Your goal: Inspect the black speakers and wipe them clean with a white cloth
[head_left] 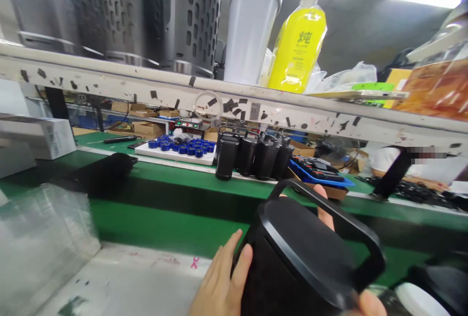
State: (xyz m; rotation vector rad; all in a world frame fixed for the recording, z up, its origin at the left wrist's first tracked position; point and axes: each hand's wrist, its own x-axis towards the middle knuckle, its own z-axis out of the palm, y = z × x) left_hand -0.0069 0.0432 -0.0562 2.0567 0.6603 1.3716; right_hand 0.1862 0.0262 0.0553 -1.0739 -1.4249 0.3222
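In front of me is a black oblong casing with a carry handle point(307, 252), tilted, its smooth flat end facing up. My left hand point(223, 277) presses against its left side, fingers extended along the wall. My right hand point(325, 211) holds it from the far right side. Some of its fingers show behind the handle, and another part shows at the lower right corner; the palm is hidden behind the casing. Below my left hand lies a whitish work surface point(146, 282) with small pink marks.
Several similar black casings point(228, 155) stand on the green bench beyond, beside a white tray point(175, 154) of blue round parts. A blue tray point(318, 172) is further right. Overhead, a white shelf point(146, 82) carries perforated metal housings point(193, 18), a shaker point(250, 28) and a yellow bottle point(298, 48).
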